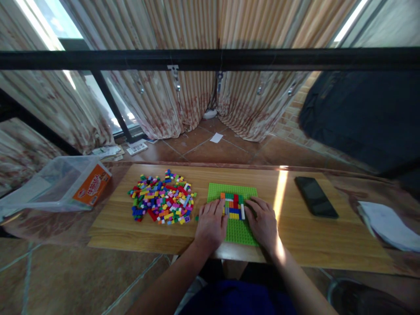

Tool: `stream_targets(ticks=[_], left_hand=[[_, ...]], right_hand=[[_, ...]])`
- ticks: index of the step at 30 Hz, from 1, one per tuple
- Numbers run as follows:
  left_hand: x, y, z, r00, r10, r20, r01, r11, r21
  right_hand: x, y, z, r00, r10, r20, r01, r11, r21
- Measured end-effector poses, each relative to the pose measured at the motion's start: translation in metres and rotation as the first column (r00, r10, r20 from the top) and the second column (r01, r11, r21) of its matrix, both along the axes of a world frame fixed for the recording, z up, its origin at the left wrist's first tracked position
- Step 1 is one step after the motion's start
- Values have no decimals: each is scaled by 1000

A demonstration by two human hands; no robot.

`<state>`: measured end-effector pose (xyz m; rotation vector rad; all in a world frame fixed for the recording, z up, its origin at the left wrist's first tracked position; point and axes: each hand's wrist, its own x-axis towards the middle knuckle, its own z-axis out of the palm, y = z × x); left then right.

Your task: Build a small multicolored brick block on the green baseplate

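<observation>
A green studded baseplate (241,232) lies on the wooden board in front of me. On it sits a low block of multicoloured toy bricks (234,205), with red, orange, blue, yellow, green and white pieces side by side. My left hand (211,223) rests over the plate's left part, fingers stretched out against the left side of the bricks. On the other side, my right hand (263,221) lies on the plate's right edge, fingers apart, its thumb close to a white brick (243,211). Neither hand visibly grips a piece. The fingers hide part of the bricks' left edge.
Left of the plate spreads a heap of loose bricks (164,199). A clear plastic bin (62,181) with an orange label stands further left. A black phone (315,197) lies on the board's right side, and white papers (390,225) lie beyond it. A dark rail (210,60) crosses before the curtains.
</observation>
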<state>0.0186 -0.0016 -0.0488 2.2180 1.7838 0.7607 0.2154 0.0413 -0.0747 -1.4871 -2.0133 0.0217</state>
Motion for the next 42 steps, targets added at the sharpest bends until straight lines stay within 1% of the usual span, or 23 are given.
stream_targets(ticks=[9, 18, 27, 42], left_hand=[[0, 0, -2, 1000, 8, -9, -8, 1000, 29], [-1, 0, -1, 1000, 0, 16, 0, 1000, 10], [-1, 1, -2, 1000, 2, 2, -3, 1000, 14], [-1, 0, 0, 1000, -7, 16, 7, 1000, -2]], right_hand=[[1, 0, 1, 1000, 10, -21, -11, 1000, -20], [2, 1, 2, 998, 35, -48, -36, 999, -15], [3, 1, 0, 997, 31, -70, -33, 999, -22], [2, 1, 3, 996, 24, -83, -26, 999, -22]])
